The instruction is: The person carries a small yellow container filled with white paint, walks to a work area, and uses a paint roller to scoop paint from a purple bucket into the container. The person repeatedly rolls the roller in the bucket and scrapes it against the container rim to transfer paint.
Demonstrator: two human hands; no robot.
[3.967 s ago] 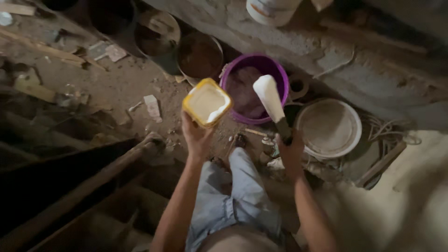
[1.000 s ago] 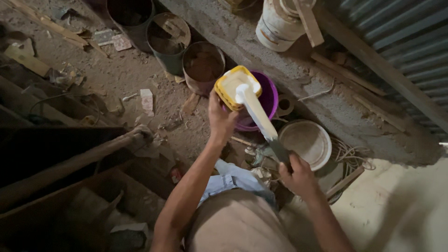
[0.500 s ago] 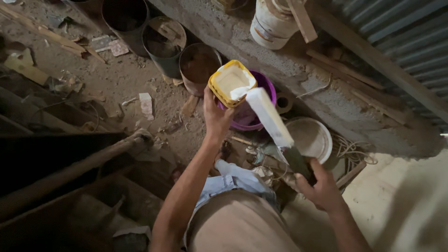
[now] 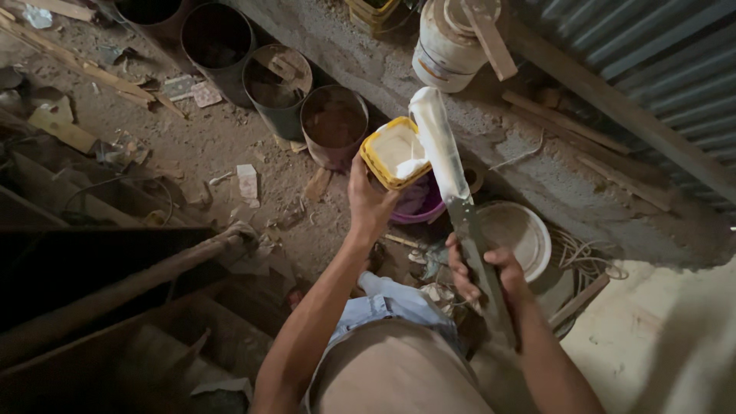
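Observation:
My left hand (image 4: 369, 201) holds up a small square yellow tub (image 4: 392, 152) with white paste inside, gripping it from below. My right hand (image 4: 484, 272) grips the handle end of a long flat blade (image 4: 460, 199), whose far half is coated in white paste (image 4: 437, 138). The coated tip points away from me and lies just right of the tub, touching its edge. Below the tub sits a purple bucket (image 4: 418, 203), partly hidden by it.
Three dark metal cans (image 4: 333, 123) stand along the concrete ledge (image 4: 537, 169). A white bucket (image 4: 452, 42) sits on the ledge, a white pail (image 4: 521, 230) on the floor at right. Wood scraps and debris litter the dirt floor (image 4: 192, 146); dark wooden beams (image 4: 115, 284) lie at left.
The tub and blade have risen and shifted right. The coated blade tip has moved from inside the tub to beside its right edge, pointing further away.

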